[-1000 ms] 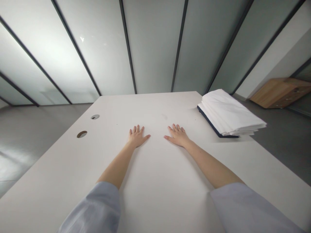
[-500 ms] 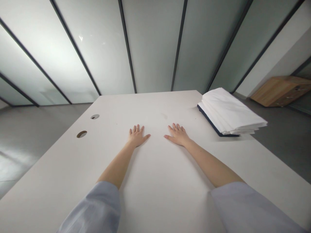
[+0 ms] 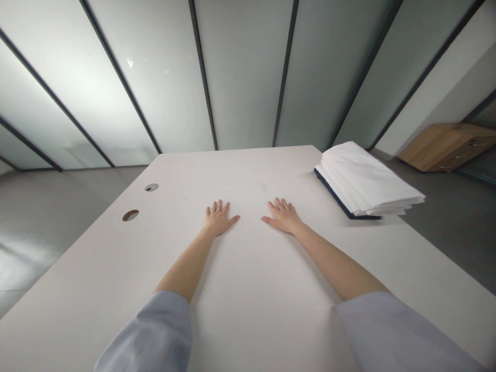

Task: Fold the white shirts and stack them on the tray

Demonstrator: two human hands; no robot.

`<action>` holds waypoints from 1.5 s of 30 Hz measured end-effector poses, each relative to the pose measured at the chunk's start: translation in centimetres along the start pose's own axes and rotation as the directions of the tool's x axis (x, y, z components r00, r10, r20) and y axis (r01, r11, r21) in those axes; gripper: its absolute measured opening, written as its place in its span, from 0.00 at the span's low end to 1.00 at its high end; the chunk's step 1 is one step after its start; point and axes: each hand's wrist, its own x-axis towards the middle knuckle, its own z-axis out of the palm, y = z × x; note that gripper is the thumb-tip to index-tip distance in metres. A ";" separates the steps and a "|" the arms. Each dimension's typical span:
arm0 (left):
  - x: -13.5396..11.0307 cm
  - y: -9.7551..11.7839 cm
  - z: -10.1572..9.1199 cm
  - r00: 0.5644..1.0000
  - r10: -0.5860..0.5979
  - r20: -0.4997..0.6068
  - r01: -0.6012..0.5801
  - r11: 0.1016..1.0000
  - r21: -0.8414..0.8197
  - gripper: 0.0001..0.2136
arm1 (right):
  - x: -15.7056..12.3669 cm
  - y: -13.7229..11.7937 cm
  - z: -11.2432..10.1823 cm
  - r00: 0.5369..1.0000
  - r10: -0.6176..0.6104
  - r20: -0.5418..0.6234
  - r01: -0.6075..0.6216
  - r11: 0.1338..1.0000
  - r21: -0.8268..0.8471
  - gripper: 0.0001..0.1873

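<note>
Both of my hands lie palm down on a white table point(image 3: 248, 289), with a gap between the thumbs. My left hand point(image 3: 219, 219) is left of the middle, its fingers spread and nothing in it. My right hand point(image 3: 284, 216) rests flat at about the same distance, fingers apart and likewise holding nothing. To the right of it, on the table's right side, sits a stack of folded white cloth point(image 3: 366, 178). Under that stack a dark navy layer point(image 3: 337, 196) shows along the left and front edges; what it is I cannot tell.
Two round holes pierce the tabletop at the left: an uncovered one point(image 3: 130, 215) and one with a grey cover point(image 3: 151, 187). Beyond the far edge stands a frosted glass partition point(image 3: 244, 72). A wooden cabinet point(image 3: 437, 147) stands on the floor at the far right.
</note>
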 end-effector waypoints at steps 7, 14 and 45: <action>-0.2 0.2 -0.3 1.000 -0.011 0.015 0.011 1.000 0.029 0.41 | 0.0 0.0 0.1 1.000 -0.002 -0.003 0.002 1.000 0.004 0.50; -0.1 0.1 -0.2 1.000 -0.013 0.012 0.012 0.999 0.035 0.41 | 0.1 0.2 0.3 1.000 -0.002 -0.001 0.002 1.000 0.007 0.50; 0.1 0.0 0.0 1.000 -0.012 0.013 0.012 1.000 0.017 0.41 | 0.4 0.4 0.5 1.000 0.000 0.008 0.000 1.000 0.011 0.50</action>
